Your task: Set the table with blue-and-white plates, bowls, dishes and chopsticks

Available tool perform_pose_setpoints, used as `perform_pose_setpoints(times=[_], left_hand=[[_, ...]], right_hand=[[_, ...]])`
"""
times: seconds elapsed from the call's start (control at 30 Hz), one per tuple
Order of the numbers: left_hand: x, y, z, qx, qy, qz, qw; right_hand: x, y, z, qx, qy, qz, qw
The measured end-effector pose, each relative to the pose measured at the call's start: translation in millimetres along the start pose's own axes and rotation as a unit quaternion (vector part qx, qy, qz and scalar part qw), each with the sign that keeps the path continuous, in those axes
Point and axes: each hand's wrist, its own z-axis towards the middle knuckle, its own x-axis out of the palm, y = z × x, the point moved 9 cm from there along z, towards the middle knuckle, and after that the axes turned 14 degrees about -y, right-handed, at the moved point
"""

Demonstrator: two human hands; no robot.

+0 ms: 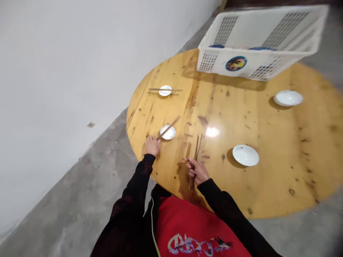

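Observation:
My left hand [152,145] is at the near left part of the round wooden table [214,192], its fingers closed at the lower end of a pair of chopsticks [171,125]. These chopsticks slant across a small white dish [168,134]. In my right hand [198,170] I hold more brown chopsticks [197,148] above the table near its front edge, tips pointing away from me; their exact number is unclear. Farther off, a second small white dish [165,93] has chopsticks [175,90] lying level across it.
A white bowl [245,155] stands right of my right hand, and another white bowl [288,98] is farther right. A large white plastic basket [214,59] with blue things inside stands at the table's far side. A white wall [66,64] rises at left.

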Motion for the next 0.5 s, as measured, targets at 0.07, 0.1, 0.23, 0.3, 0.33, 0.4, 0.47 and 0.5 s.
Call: perform_pose_setpoints(times=[0.07,0.1,0.23,0.3,0.33,0.4,0.47,0.5], left_hand=[[4.3,-1.6,3.3,0.014,0.032,-0.032,0.999],[6.2,-1.7,4.5,0.012,0.048,-0.049,0.998],[12.3,-2.4,-3.0,-0.042,0.098,-0.164,0.981],[14.6,-14.2,-20.5,-0.052,0.122,-0.253,0.958],[14.9,-23.8,-32.7,-0.047,0.132,-0.295,0.945],[13.8,-47.6,-61.4,-0.021,0.154,-0.355,0.922],[10.4,-72.3,-89.5,0.02,0.168,-0.376,0.911],[7.9,-82.7,-100.6,0.039,0.167,-0.375,0.911]], right_hand=[[9.5,-3.6,-2.5,0.006,-0.014,0.012,1.0],[12.4,-4.3,-2.9,0.006,-0.018,0.017,1.0],[16.5,-0.4,-0.1,-0.006,-0.033,0.04,0.999],[17.5,1.7,2.5,-0.01,-0.042,0.057,0.997],[18.5,2.2,3.6,-0.01,-0.045,0.068,0.997],[20.8,2.5,5.6,-0.008,-0.049,0.096,0.994],[23.2,3.4,6.7,-0.008,-0.044,0.133,0.99],[24.7,4.2,6.8,-0.009,-0.034,0.15,0.988]])
